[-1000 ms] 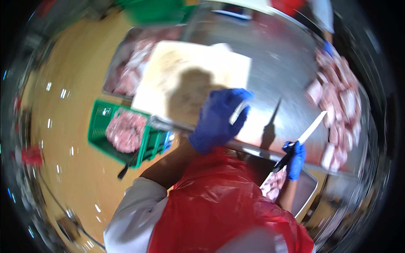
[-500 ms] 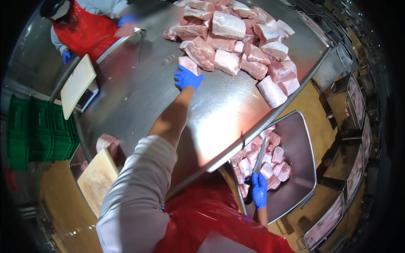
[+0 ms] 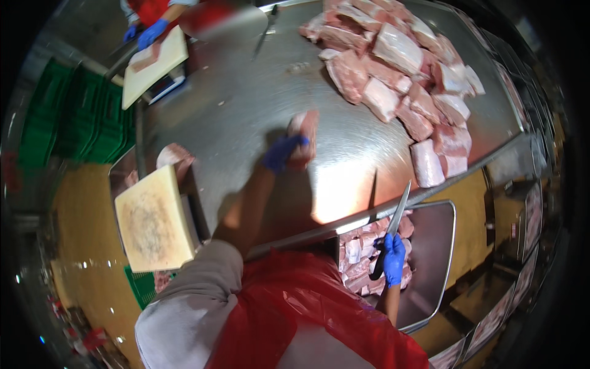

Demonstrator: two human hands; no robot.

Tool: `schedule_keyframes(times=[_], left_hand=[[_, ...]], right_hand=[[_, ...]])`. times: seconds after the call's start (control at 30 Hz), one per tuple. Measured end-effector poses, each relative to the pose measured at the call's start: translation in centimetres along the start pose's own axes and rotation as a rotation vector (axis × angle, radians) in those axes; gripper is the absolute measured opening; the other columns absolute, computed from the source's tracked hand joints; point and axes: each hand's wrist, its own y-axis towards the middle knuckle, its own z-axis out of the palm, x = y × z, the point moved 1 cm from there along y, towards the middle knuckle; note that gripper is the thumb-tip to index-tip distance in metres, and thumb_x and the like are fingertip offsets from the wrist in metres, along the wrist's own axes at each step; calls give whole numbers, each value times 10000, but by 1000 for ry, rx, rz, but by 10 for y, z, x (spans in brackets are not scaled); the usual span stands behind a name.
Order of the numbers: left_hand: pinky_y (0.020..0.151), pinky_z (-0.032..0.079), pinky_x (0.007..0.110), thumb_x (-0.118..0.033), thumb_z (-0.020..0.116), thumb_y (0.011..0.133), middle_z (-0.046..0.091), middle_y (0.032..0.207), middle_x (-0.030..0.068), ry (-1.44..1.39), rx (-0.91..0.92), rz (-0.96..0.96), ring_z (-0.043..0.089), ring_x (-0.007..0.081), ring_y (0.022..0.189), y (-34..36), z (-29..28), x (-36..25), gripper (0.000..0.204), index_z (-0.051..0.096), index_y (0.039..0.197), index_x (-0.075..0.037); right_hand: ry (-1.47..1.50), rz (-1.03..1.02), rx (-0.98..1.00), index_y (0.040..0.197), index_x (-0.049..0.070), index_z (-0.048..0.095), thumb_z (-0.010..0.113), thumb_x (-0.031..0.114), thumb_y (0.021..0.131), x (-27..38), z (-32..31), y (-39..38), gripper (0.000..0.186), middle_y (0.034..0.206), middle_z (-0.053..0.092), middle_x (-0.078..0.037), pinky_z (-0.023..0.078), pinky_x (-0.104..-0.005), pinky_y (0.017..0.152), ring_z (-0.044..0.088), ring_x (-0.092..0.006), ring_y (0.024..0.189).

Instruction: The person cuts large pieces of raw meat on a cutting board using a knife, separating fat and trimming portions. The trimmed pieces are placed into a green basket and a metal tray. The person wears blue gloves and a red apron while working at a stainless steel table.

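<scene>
Steel table point(image 3: 227, 123) is loaded at far right with a heap of meat blocks point(image 3: 399, 55); a loose knife point(image 3: 265, 35) is seen lying on its far side. At far left, a scale point(image 3: 167, 89) is partly covered by a white board point(image 3: 166, 67), where a co-worker's gloved hand point(image 3: 152, 35) is placed by some meat; green crates point(image 3: 74, 117) are stacked nearby. Near left, a steel bin is partly blocked by a stained cutting board point(image 3: 150, 218). Near right, a tub point(image 3: 441, 258) of cut meat point(image 3: 355, 253) is set against the table edge, part of it hidden by the right hand point(image 3: 394, 258). Mid-table, a meat piece point(image 3: 304, 126) is gripped in the left hand point(image 3: 283, 154): fingers curled onto its side, thumb unclear, blurred; whether it is lifted or resting cannot be told. By the right fingers, pressed together, a black-handled knife point(image 3: 399, 209) is gripped over the tub, blade pointed far, tip crossing the table edge in view.
</scene>
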Motion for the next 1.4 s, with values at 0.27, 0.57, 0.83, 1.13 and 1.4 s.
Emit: schedule_keyframes(times=[0.27,0.57,0.83,1.13,1.4], left_hand=[[1031,471,389,-307,819,673,651,1237,167,813,-828,400,612,322,1190,-352,-12,-131,875,482,1420,2],[977,509,465,-438,765,746,633,1223,311,1012,-1578,-72,648,426,1103,-529,-148,-62,951,399,1467,63],[867,553,331,-105,636,944,742,1052,166,545,-1840,336,704,199,932,-708,-119,93,294,687,1210,8],[791,542,317,-123,656,948,759,975,145,443,-1983,405,701,175,841,-729,-101,105,207,744,1091,-2],[757,539,327,-85,672,910,750,942,151,473,-1961,492,695,186,795,-717,-106,100,189,749,1062,-4]], right_hand=[[-149,-295,405,998,30,619,527,265,1076,33,69,108,263,816,654,-37,539,-290,724,632,-124,743],[-376,-576,811,1014,-18,657,542,176,1063,139,271,23,231,801,692,-51,524,-294,714,640,-114,746],[-384,-413,927,931,22,624,529,231,1072,132,344,-63,269,732,629,-40,495,-269,572,586,-105,599],[-628,-769,1003,1013,-9,584,515,191,1066,178,435,-167,218,784,636,-73,477,-286,568,585,-115,627],[-366,-1040,1241,1067,-11,570,538,111,1046,197,479,-263,128,836,683,-99,488,-304,594,606,-136,657]])
